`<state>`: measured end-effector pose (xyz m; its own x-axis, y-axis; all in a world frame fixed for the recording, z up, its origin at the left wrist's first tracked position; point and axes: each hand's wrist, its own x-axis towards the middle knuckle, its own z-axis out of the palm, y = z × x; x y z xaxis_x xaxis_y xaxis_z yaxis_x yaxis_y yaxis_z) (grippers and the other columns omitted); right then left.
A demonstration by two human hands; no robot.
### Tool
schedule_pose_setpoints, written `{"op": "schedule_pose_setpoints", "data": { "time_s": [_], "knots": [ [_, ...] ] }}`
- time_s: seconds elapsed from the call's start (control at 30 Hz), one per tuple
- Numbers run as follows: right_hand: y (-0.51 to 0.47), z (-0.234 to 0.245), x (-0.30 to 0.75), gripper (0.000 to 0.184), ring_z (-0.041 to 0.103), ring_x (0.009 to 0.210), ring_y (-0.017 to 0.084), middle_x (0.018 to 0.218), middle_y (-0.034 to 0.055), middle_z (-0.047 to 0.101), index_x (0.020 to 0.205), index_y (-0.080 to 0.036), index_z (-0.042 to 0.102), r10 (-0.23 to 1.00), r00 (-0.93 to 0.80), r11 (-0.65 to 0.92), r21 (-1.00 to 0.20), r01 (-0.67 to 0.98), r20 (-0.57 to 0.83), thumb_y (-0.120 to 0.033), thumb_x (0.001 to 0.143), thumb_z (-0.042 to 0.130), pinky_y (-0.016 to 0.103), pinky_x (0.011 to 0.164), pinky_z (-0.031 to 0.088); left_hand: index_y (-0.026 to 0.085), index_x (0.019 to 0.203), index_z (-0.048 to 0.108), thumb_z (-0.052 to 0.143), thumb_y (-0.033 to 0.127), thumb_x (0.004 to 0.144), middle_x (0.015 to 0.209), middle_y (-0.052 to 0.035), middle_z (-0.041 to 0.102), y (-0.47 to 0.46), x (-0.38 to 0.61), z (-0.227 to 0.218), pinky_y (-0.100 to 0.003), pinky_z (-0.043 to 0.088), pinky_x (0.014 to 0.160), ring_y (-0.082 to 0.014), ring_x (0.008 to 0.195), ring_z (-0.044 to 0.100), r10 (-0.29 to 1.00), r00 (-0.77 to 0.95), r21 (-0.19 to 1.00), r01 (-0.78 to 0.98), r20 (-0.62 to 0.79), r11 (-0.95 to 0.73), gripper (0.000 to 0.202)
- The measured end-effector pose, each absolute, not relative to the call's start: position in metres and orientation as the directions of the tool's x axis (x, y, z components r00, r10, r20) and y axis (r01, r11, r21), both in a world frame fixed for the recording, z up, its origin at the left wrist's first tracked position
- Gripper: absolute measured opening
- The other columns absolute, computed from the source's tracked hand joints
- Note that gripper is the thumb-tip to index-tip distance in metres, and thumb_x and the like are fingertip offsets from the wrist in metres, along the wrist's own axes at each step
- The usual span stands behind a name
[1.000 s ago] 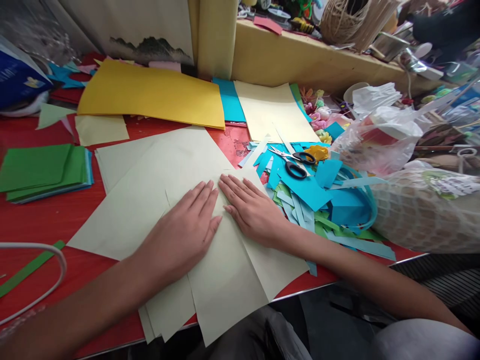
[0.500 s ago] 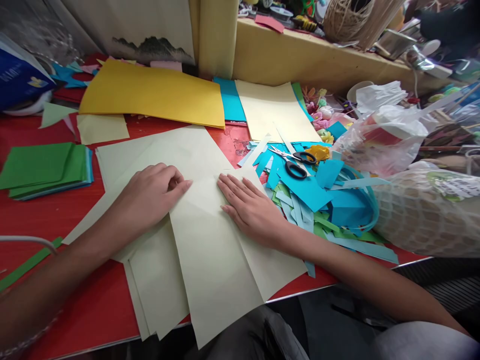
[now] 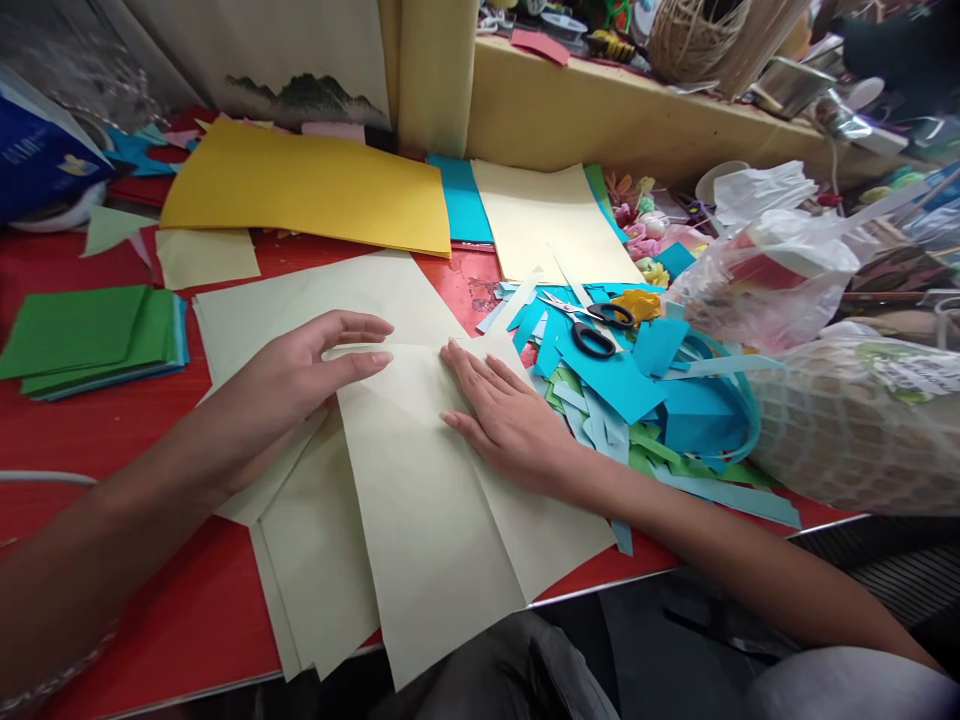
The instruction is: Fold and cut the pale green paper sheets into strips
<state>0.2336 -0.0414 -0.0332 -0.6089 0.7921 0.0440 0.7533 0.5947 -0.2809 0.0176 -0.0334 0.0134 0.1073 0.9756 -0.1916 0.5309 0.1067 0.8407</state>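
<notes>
The left hand [image 3: 304,372] is held with grip parted, nothing visibly pinched; the right hand [image 3: 506,420] is laid flat on the pale sheet [image 3: 427,530], which is spread over the red surface [image 3: 187,620]. Smoothing seems in hand; next, steady pressure appears called for.

Head-worn view, forward and down

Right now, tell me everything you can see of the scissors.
The scissors have black, plastic-looking looped handles and silvery, metallic-looking blades. They lie slightly open on the paper scraps, tips pointing toward the picture's left, handles toward its right, beyond the right hand. Neither hand touches them.
</notes>
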Motion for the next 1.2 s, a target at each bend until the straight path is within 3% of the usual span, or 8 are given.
{"op": "schedule_pose_setpoints", "data": {
  "time_s": [0.23, 0.4, 0.63, 0.8, 1.0, 1.2],
  "knots": [
    [-0.0419, -0.0339, 0.2347, 0.063, 0.014, 0.141, 0.015, 0.152, 0.0076, 0.019, 0.147, -0.01, 0.013, 0.782, -0.622, 0.608, -0.258, 0.751, 0.032, -0.047, 0.096, 0.014, 0.037, 0.116, 0.013, 0.029, 0.097, 0.067, 0.053, 0.041, 0.08, 0.099, -0.0002, 0.066, -0.0322, 0.0122, 0.0127, -0.034, 0.042, 0.073, -0.0197, 0.08, 0.056, 0.991, 0.084, 0.66, 0.752, -0.106, 0.006, 0.026],
    [-0.0421, -0.0332, 0.2344, 0.061, 0.014, 0.14, 0.014, 0.152, 0.0084, 0.02, 0.147, -0.01, 0.012, 0.786, -0.618, 0.604, -0.249, 0.757, 0.027, -0.045, 0.097, 0.014, 0.037, 0.116, 0.014, 0.027, 0.101, 0.066, 0.049, 0.036, 0.082, 0.114, -0.0022, 0.058, -0.0298, 0.0086, 0.0084, -0.032, 0.04, 0.071, -0.0181, 0.082, 0.053, 0.985, 0.148, 0.61, 0.789, -0.083, -0.067, 0.026],
    [-0.0417, -0.0342, 0.2342, 0.056, 0.015, 0.14, 0.015, 0.151, 0.0071, 0.021, 0.146, -0.008, 0.018, 0.781, -0.624, 0.614, -0.226, 0.756, 0.034, -0.036, 0.098, 0.015, 0.038, 0.116, 0.014, 0.024, 0.1, 0.065, 0.042, 0.028, 0.085, 0.111, -0.0058, 0.058, -0.0334, 0.011, 0.0059, -0.036, 0.04, 0.084, -0.0229, 0.096, 0.054, 0.981, 0.18, 0.516, 0.848, -0.065, -0.122, 0.028],
    [-0.041, -0.0342, 0.2345, 0.052, 0.016, 0.14, 0.015, 0.151, 0.0054, 0.023, 0.144, -0.011, 0.027, 0.775, -0.631, 0.622, -0.231, 0.748, 0.041, -0.031, 0.098, 0.017, 0.039, 0.115, 0.017, 0.025, 0.093, 0.066, 0.041, 0.03, 0.085, 0.106, -0.0038, 0.063, -0.0338, 0.0117, 0.0071, -0.038, 0.04, 0.083, -0.0246, 0.097, 0.056, 0.986, 0.138, 0.519, 0.852, -0.09, -0.072, 0.026],
    [-0.0411, -0.034, 0.2343, 0.051, 0.016, 0.14, 0.016, 0.151, 0.0072, 0.023, 0.143, -0.01, 0.028, 0.782, -0.621, 0.616, -0.216, 0.758, 0.049, -0.03, 0.098, 0.018, 0.038, 0.115, 0.018, 0.024, 0.091, 0.066, 0.042, 0.032, 0.083, 0.106, -0.0047, 0.063, -0.0307, 0.009, 0.0059, -0.038, 0.041, 0.074, -0.0235, 0.087, 0.057, 0.986, 0.106, 0.521, 0.853, -0.132, -0.022, 0.027],
    [-0.0412, -0.0352, 0.234, 0.052, 0.014, 0.14, 0.017, 0.151, 0.0086, 0.02, 0.144, -0.009, 0.027, 0.789, -0.613, 0.608, -0.191, 0.77, 0.041, -0.031, 0.097, 0.018, 0.039, 0.115, 0.018, 0.024, 0.094, 0.066, 0.045, 0.033, 0.082, 0.106, -0.0035, 0.065, -0.0304, 0.0093, 0.0093, -0.037, 0.04, 0.08, -0.0229, 0.093, 0.057, 0.986, 0.106, 0.571, 0.821, -0.128, -0.014, 0.026]
  ]
}}
